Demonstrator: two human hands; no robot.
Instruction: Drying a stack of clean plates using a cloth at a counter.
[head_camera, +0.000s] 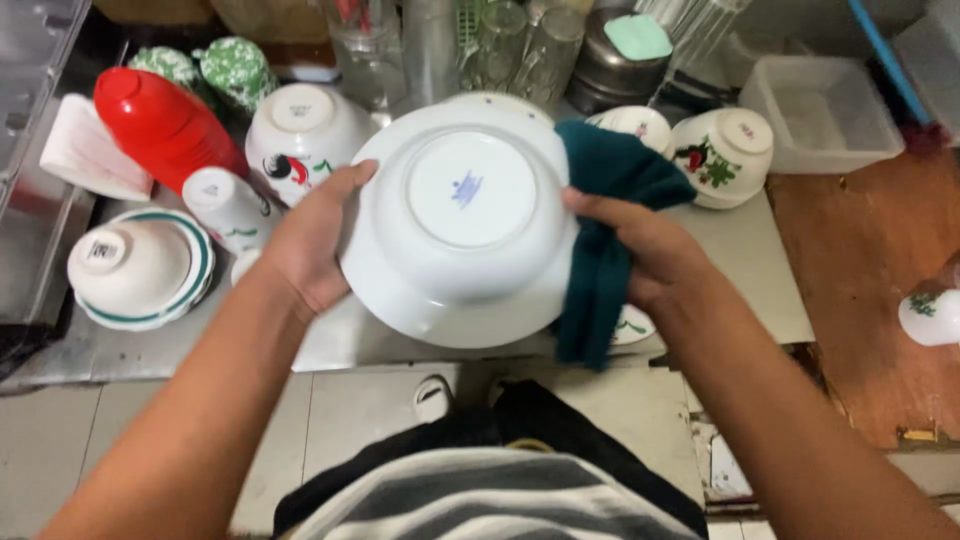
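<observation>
Above the metal counter (150, 350), I hold 1 white bowl (462, 215) underside-up. My left hand (312, 240) grips its 9 o'clock rim for support; my right hand (640, 250) clamps a dark green cloth (600, 250) against the 3 o'clock rim for wiping.

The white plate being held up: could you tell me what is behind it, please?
Behind the white plate, upturned bowls and glasses show; the counter directly behind stays hidden.

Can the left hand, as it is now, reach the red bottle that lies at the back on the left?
Probably not at once: the left hand grips the rim of the white bowl. The red bottle lies uncovered close by, so the path looks free once it lets go.
</observation>
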